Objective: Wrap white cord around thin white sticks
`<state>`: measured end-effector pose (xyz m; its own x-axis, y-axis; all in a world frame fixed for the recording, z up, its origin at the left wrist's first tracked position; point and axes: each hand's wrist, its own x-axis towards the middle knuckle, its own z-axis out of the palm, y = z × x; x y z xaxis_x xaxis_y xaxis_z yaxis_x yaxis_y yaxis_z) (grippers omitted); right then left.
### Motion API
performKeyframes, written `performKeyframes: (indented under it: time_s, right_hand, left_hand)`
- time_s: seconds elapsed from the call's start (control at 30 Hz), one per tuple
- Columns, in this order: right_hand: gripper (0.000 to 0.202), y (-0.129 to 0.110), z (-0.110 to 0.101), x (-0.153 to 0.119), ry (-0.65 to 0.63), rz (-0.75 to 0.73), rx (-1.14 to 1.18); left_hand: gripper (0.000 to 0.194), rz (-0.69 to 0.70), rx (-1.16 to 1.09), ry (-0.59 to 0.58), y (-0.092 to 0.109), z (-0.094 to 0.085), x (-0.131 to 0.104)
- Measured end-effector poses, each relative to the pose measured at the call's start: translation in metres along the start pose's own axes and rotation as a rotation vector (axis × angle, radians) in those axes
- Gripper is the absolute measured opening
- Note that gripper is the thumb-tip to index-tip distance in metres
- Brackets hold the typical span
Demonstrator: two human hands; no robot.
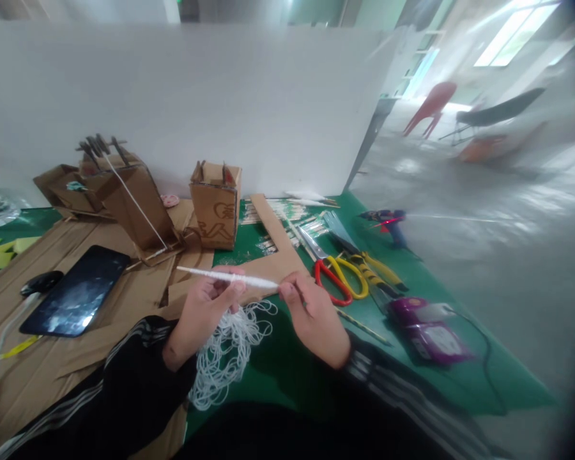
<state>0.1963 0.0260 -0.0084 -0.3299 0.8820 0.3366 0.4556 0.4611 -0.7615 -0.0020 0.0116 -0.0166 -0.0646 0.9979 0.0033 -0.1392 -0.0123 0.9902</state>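
Note:
Between my two hands lies a thin stick wound with white string point(259, 282), thickest in its middle. My left hand point(208, 305) pinches it around the middle, and its bare pale end sticks out to the left. At the right tip, my right hand point(311, 316) has thumb and forefinger closed on it. Below my left hand a loose tangle of white string point(223, 364) rests on the green tabletop. A strip of cardboard point(280, 255) lies just behind the hands. Scissors point(338, 278) with red and yellow handles are beyond my right hand.
Cardboard box models point(215, 207) stand at the back by a white panel point(196, 89). A phone point(79, 291) lies on cardboard at left. Pliers point(383, 271), a purple packet point(429, 332) with a cord and a glue gun point(390, 223) are at right, near the green table's edge.

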Motion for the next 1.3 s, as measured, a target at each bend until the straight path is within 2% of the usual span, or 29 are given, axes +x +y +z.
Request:
performKeyframes:
  time_s: [0.1,0.23,0.4,0.53,0.7,0.87,1.07,1.23,1.3]
  right_hand:
    - [0.017,-0.0005,0.0002,-0.0001,0.003,-0.03,0.017]
    - [0.03,-0.0013,0.0,0.0,-0.017,-0.002,-0.03]
    - [0.015,-0.001,0.0003,0.0001,0.018,-0.002,0.036]
    - [0.029,0.0,0.001,0.0002,0.002,-0.002,-0.01]
    - [0.015,0.0009,0.0008,-0.0005,0.03,0.002,0.035]
    - [0.03,0.0016,0.0,0.0014,0.018,0.028,-0.042]
    - [0.015,0.0011,0.0021,0.0012,0.01,-0.004,0.048]
    - [0.028,0.0006,0.0022,-0.0005,0.029,-0.008,-0.054]
    - [0.023,0.0007,0.0024,-0.0007,0.027,0.002,-0.02]
  left_hand:
    - [0.028,-0.004,-0.004,0.002,0.0007,-0.0001,0.0005]
    - [0.027,0.008,-0.017,-0.001,0.0009,-0.0005,0.0007]
    - [0.026,0.01,-0.021,0.017,0.0016,-0.0012,0.0005]
    - [0.026,0.013,-0.02,0.012,0.003,-0.0015,0.0008]
    - [0.025,0.017,-0.032,0.006,0.0027,-0.0017,0.0016]
    - [0.025,0.01,-0.025,0.0,0.0002,-0.0031,0.002]
    - [0.024,0.021,-0.006,-0.004,-0.0003,-0.0045,0.0027]
    - [0.024,0.01,-0.008,0.005,0.0008,-0.0039,0.0025]
    - [0.024,0.012,-0.009,0.0,0.0004,-0.0041,0.0023]
